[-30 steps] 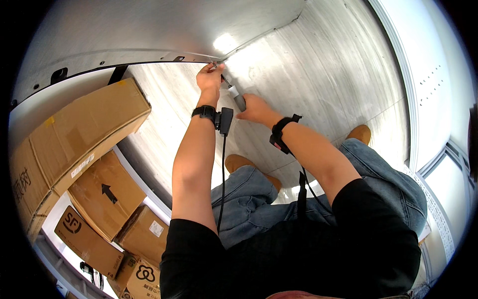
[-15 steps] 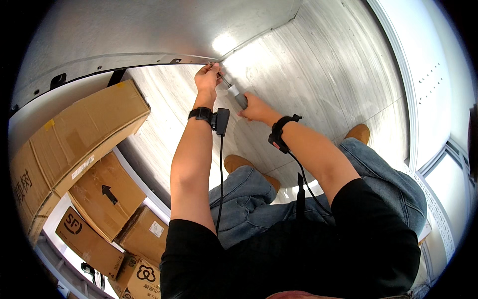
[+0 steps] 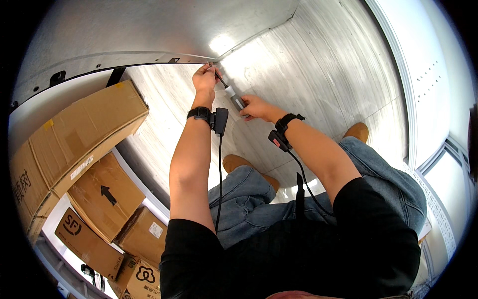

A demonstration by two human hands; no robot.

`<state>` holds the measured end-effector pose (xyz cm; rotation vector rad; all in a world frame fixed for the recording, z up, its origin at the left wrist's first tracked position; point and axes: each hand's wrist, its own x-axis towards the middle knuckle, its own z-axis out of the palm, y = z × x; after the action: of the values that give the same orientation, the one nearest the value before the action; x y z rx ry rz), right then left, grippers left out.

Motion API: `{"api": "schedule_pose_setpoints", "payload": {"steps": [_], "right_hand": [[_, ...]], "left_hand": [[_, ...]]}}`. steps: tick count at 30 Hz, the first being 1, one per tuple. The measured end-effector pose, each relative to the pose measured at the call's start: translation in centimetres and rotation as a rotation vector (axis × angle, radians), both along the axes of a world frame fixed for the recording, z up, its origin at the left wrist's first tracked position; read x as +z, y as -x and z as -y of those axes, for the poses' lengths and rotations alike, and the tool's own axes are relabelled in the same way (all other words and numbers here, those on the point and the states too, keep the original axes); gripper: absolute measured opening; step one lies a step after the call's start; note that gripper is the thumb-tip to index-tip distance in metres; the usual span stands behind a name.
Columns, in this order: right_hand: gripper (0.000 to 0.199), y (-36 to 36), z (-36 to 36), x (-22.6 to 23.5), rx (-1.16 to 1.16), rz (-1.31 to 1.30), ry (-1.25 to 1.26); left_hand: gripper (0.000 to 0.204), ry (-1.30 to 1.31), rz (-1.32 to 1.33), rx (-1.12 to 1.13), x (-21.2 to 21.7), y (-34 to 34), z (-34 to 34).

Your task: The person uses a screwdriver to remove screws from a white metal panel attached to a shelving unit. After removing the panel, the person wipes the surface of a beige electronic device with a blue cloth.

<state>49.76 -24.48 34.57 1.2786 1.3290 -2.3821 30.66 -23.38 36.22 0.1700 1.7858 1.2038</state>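
My right hand is wrapped round the grey and white handle of a screwdriver. Its dark shaft slants up and left to the bottom corner of a grey metal panel. There my left hand has its fingers pinched at the panel's lower edge, beside the screwdriver's tip. What those fingers hold is too small and covered to make out. Both wrists wear black straps with small dark boxes and cables.
Cardboard boxes are stacked at the left. Pale wood-look floor stretches beneath, with my brown shoes on it. A white panel with a metal edge stands on the right. Holes and slots run along the grey panel's lower rim.
The screwdriver's handle has turned, so a lighter strip now shows on it, and my right hand has shifted slightly. My left hand stays at the panel's corner.
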Motion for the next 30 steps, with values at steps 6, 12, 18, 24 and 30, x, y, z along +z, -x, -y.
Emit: {"api": "schedule_pose_setpoints", "payload": {"steps": [6, 12, 18, 24, 30], "right_hand": [[0.050, 0.0, -0.1, 1.1, 0.072, 0.100, -0.167], [0.050, -0.5, 0.1, 1.4, 0.103, 0.131, -0.223], [0.040, -3.4, -0.5, 2.0, 0.047, 0.113, -0.173], [0.035, -9.8, -1.9, 3.6, -0.217, 0.038, -0.290], [0.034, -15.1, -2.6, 11.1, -0.709, 0.006, -0.367]], "left_hand": [[0.021, -0.011, 0.042, 0.046, 0.6, -0.5, 0.1], [0.024, -0.037, 0.082, 0.044, 0.7, -0.8, 0.9], [0.022, -0.173, 0.114, 0.003, 2.6, -3.4, -0.1], [0.022, -0.289, 0.109, -0.209, 5.5, -10.0, -5.8], [0.021, -0.481, 0.082, -0.516, 12.1, -17.3, -11.4]]}}
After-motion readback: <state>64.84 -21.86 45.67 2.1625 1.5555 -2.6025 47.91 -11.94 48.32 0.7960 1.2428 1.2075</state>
